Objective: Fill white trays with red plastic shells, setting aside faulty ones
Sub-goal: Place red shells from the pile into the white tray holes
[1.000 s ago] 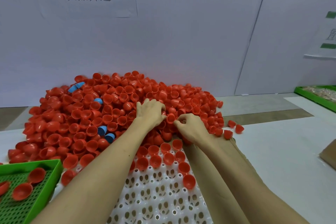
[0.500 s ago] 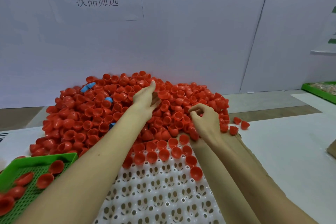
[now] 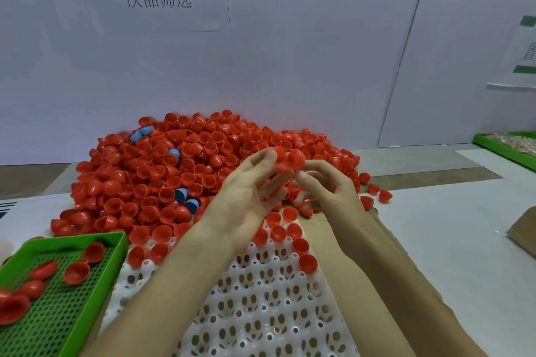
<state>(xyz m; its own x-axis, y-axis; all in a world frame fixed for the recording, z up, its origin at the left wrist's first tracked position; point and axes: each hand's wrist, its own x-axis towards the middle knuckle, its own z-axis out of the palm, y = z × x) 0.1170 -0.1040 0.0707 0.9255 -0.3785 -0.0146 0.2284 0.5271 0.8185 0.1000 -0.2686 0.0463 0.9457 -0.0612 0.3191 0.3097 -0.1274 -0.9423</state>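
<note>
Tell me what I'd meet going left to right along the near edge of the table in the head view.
Green perforated plastic tray → white moulded plastic tray with rows of sockets → corner of a brown cardboard box at the right edge.

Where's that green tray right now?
In the head view, the green tray sits at the bottom left, beside the white tray, just in front of the red shell pile.
</note>
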